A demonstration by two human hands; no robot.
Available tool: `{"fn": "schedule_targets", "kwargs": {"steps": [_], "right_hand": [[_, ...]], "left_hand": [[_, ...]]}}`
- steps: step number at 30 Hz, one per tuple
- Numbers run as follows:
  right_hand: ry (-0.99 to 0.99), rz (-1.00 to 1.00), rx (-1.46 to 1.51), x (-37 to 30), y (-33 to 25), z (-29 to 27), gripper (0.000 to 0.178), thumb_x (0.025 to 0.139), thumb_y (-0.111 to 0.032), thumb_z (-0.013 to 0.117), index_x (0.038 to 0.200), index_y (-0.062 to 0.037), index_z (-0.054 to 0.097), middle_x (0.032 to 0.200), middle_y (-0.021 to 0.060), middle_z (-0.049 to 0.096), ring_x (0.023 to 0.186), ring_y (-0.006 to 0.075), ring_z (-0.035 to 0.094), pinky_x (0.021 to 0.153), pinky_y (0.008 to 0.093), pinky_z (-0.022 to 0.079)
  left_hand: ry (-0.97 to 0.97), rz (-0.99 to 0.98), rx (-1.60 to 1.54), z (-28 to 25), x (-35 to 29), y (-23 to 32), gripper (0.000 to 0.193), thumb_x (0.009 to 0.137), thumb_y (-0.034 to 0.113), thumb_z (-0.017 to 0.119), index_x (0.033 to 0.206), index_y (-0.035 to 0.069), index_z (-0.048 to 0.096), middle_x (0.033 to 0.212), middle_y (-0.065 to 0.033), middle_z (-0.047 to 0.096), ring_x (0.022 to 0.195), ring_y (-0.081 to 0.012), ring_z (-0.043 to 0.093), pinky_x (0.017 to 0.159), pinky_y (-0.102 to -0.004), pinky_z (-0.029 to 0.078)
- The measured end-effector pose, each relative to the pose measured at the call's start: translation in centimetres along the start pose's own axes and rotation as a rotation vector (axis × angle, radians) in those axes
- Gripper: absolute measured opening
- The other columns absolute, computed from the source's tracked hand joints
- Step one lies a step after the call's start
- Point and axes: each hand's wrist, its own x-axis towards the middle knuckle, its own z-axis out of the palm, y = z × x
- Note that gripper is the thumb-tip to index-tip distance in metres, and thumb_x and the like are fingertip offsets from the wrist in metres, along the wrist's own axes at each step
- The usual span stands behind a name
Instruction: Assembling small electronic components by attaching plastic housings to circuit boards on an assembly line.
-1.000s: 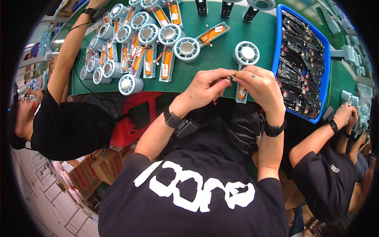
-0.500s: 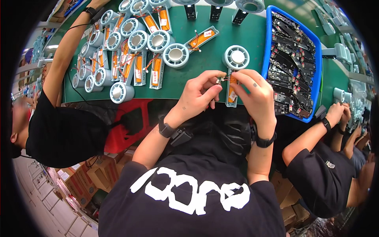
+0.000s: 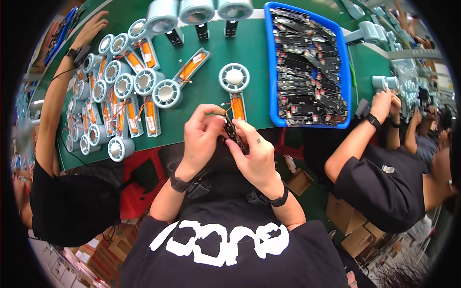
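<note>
A narrow black circuit board (image 3: 231, 130) is gripped in my right hand (image 3: 257, 156), thumb and fingers pressed along its side. My left hand (image 3: 199, 137) pinches at the board's upper end, where thin wires come in; what lies between its fingertips is too small to make out. Just beyond my hands, at the table's front edge, lies a light blue handheld fan (image 3: 234, 78) with a round, slotted head. Its open handle holds an orange battery (image 3: 238, 107), partly covered by my fingers, and wires run from it toward the board.
A blue tray (image 3: 270, 72) full of similar black boards stands to the right. Several fans with open handles (image 3: 124, 86) crowd the left of the green table (image 3: 211, 91); others (image 3: 197, 12) stand at the back. Co-workers' arms (image 3: 50, 110) reach in at both sides.
A black board is now in my right hand, where before both hands pinched at wires over the fan's handle. My hands sit nearer my body. The whole view has shifted.
</note>
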Motion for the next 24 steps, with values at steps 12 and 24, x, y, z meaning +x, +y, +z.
{"fn": "schedule_targets", "kwargs": {"steps": [12,24], "right_hand": [[0.009,0.587,1.035,4.0,0.7,-4.5,0.029,0.095,0.001,0.058,0.124,0.0013,0.056,0.09,0.0087,0.066,0.072,0.0125,0.062,0.063,0.0244,0.05],[-0.014,0.58,1.251,3.7,3.1,-2.5,0.042,0.087,0.006,0.058,0.129,0.0048,0.055,0.107,0.016,0.065,0.084,0.0241,0.07,0.075,0.0359,0.059]], "left_hand": [[-0.045,0.806,0.824,0.7,2.7,0.6,0.029,0.08,0.003,0.078,0.108,0.007,0.072,0.077,-0.0073,0.056,0.061,-0.0212,0.057,0.054,-0.0333,0.049],[0.097,0.219,0.402,-1.4,4.9,1.8,0.025,0.094,0.009,0.071,0.117,0.0,0.071,0.088,-0.0052,0.073,0.071,-0.0079,0.064,0.059,-0.0221,0.048]]}}
